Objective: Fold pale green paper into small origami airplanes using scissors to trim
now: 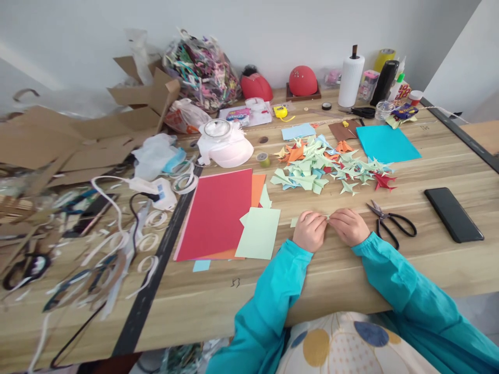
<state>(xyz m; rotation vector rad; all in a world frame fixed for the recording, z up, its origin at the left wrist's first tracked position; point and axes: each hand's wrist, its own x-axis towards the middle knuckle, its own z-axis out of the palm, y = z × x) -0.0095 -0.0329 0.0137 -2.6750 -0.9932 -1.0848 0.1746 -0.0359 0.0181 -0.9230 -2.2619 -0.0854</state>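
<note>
My left hand [311,230] and my right hand [349,227] meet over the table's front part, fingers pinched together on a small piece of pale green paper [328,218]. Only a sliver of that paper shows between the fingertips; its shape is mostly hidden. A pale green paper strip [293,222] lies by my left hand. Beyond both hands spreads a heap of folded paper cranes [312,165] in green, orange, blue and red. To the right of my right hand rest black-handled scissors [391,221], blades parted.
Left of my hands lie a red paper sheet [218,218] and a pale green sheet [258,234]. A black phone [453,214] is at the right. Turquoise paper [388,144] lies behind the cranes. Tangled ribbons and cables [125,244] cover the left side near cardboard boxes [89,135].
</note>
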